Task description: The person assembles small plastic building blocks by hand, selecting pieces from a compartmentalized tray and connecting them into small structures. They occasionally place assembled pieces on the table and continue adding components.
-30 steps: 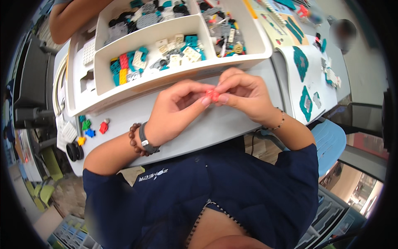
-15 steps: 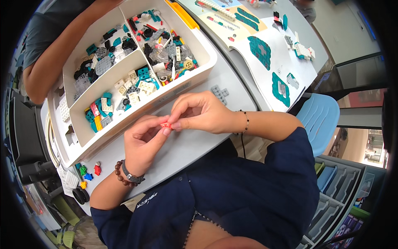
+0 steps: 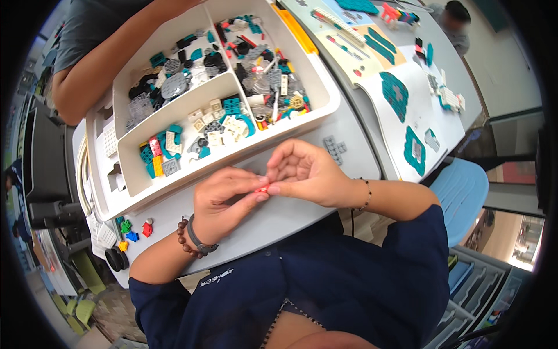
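Observation:
Between the fingertips of both hands is a small red toy brick (image 3: 263, 189), mostly covered by the fingers. My left hand (image 3: 228, 196) pinches it from the left, thumb and index finger closed on it. The thumb of my right hand (image 3: 305, 174) presses at its right side, while the other right fingers curl loosely above it. Both hands are over the grey table (image 3: 273, 223), in front of a white sorting tray (image 3: 218, 166). Behind my right hand lies a flat grey connector piece (image 3: 334, 150).
The tray's compartments hold teal, white, black and grey bricks. Small coloured figure pieces (image 3: 147, 228) and black wheels (image 3: 116, 259) lie at the left. A printed building sheet (image 3: 378, 110) carries teal parts at the right. Another person's arm (image 3: 119, 58) reaches over the tray's far left.
My view has shifted, so the scene sits further right and lower. The right index finger has lifted off the red brick, leaving the thumb against it.

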A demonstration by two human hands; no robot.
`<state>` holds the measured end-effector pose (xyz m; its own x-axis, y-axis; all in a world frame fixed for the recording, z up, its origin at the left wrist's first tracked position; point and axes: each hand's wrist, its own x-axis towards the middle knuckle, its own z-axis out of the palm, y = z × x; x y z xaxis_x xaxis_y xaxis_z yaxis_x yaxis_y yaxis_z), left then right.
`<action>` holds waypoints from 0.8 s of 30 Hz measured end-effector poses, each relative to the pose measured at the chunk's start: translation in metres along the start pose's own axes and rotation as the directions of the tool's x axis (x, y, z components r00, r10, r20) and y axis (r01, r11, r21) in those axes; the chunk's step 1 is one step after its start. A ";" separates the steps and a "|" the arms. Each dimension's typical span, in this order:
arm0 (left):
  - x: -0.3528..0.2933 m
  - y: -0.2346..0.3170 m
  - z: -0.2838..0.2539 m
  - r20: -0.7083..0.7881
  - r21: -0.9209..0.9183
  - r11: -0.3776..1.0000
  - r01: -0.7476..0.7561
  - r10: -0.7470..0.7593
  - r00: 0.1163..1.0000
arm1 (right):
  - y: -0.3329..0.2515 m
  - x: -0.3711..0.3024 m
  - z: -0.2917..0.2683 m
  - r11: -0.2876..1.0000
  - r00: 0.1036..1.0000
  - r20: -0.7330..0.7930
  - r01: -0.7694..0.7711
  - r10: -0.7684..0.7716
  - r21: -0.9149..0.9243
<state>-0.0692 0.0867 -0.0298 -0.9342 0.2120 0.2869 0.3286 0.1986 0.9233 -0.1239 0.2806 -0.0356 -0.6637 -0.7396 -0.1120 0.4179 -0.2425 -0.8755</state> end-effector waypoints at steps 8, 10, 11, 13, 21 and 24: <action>0.002 0.001 -0.004 0.046 0.055 0.998 -0.017 0.014 0.999 | -0.002 0.004 -0.002 0.994 0.996 0.037 -0.089 0.087 0.058; 0.002 0.000 -0.004 0.051 0.027 0.999 0.019 -0.020 0.998 | -0.002 0.003 -0.001 0.992 0.994 0.019 -0.112 0.111 0.059; 0.002 0.000 -0.005 0.066 0.009 0.999 0.043 -0.043 0.997 | -0.003 0.003 -0.001 0.991 0.993 0.017 -0.122 0.121 0.053; 0.003 0.000 -0.006 0.079 -0.037 0.996 0.078 -0.075 0.994 | -0.004 0.004 -0.002 0.989 0.989 0.028 -0.143 0.143 0.029; 0.007 -0.008 -0.012 0.160 -0.198 0.969 0.150 -0.119 0.980 | -0.006 0.005 -0.004 0.965 0.962 0.088 -0.254 0.259 -0.062; 0.008 -0.011 -0.012 0.181 -0.285 0.937 0.203 -0.155 0.971 | -0.005 0.005 -0.006 0.961 0.959 0.080 -0.266 0.272 -0.072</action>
<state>-0.0817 0.0744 -0.0345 -0.9332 0.3481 0.0889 0.0786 -0.0437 0.9959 -0.1333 0.2814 -0.0341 -0.4731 -0.8257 -0.3073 0.5337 0.0090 -0.8456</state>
